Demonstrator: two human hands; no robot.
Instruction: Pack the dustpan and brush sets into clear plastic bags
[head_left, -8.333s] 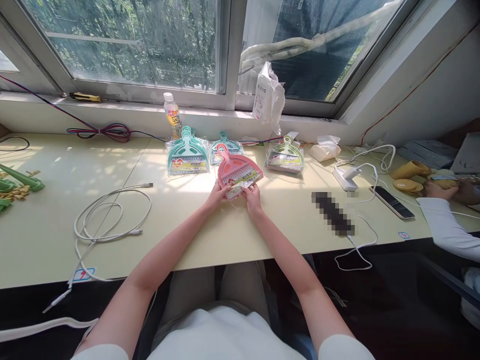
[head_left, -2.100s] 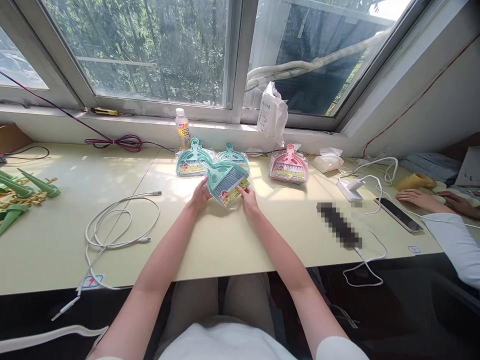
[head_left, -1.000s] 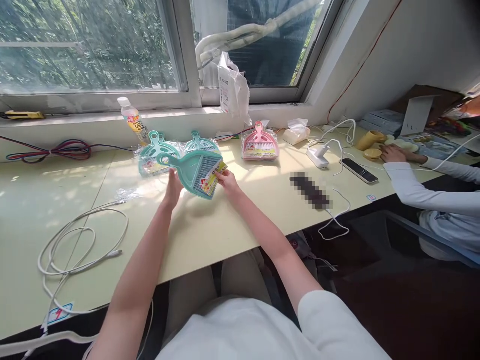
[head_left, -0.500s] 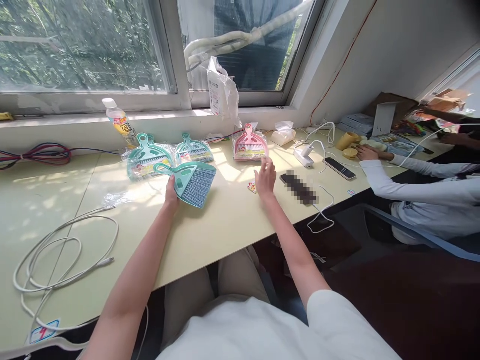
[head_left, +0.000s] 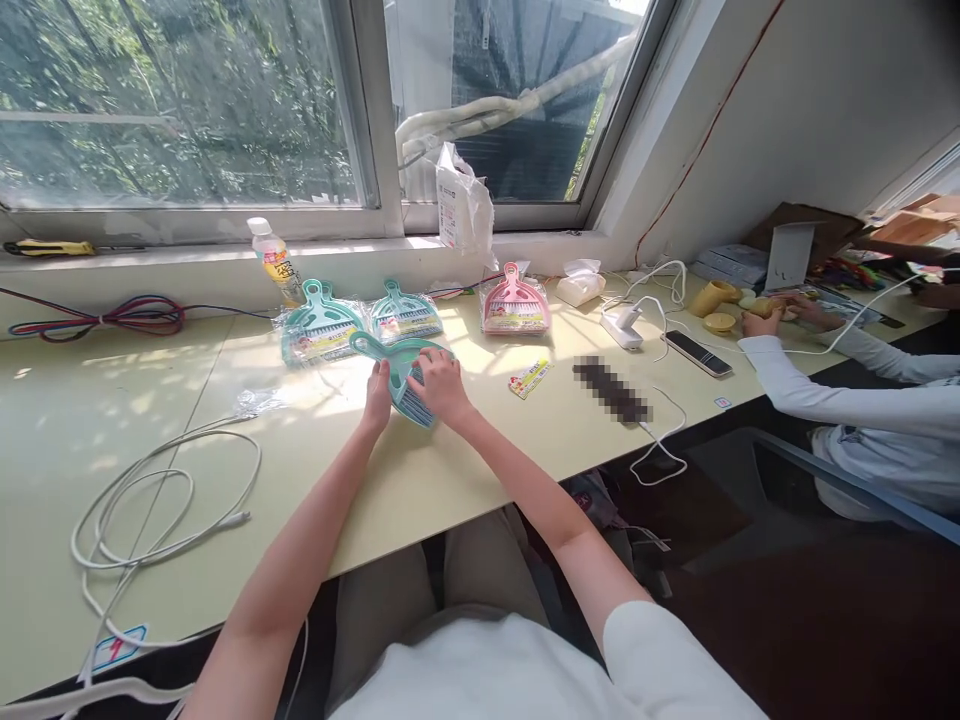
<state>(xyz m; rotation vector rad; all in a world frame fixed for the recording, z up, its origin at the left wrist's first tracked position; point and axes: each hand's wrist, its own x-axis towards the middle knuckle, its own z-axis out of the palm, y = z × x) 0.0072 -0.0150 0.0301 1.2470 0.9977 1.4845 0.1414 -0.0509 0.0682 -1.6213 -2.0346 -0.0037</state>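
My left hand (head_left: 377,398) grips the near left edge of a teal dustpan (head_left: 369,345), thumb on top, raised over the table. A small brush (head_left: 415,403) with blue-grey bristles lies nested in this dustpan. My right hand (head_left: 444,388) is closed over the brush at the right, its fingers bent around it and covering part of the bristles. A colourful label card (head_left: 530,379) lies flat to the right of my right hand. Behind my hands are two wrapped teal dustpan sets (head_left: 321,330) (head_left: 406,315) and a wrapped pink one (head_left: 515,305).
A drink bottle (head_left: 274,260) stands by the sill, with crumpled clear plastic (head_left: 259,400) nearer me. A coiled white cable (head_left: 161,550) covers the table's left. On the right are a power strip (head_left: 622,328), a phone (head_left: 698,353), a blurred dark object (head_left: 611,390) and a co-worker's hands (head_left: 763,322).
My right hand has moved left from beside the label card onto the brush in the dustpan. The card now lies fully in view. The camera view has shifted slightly.
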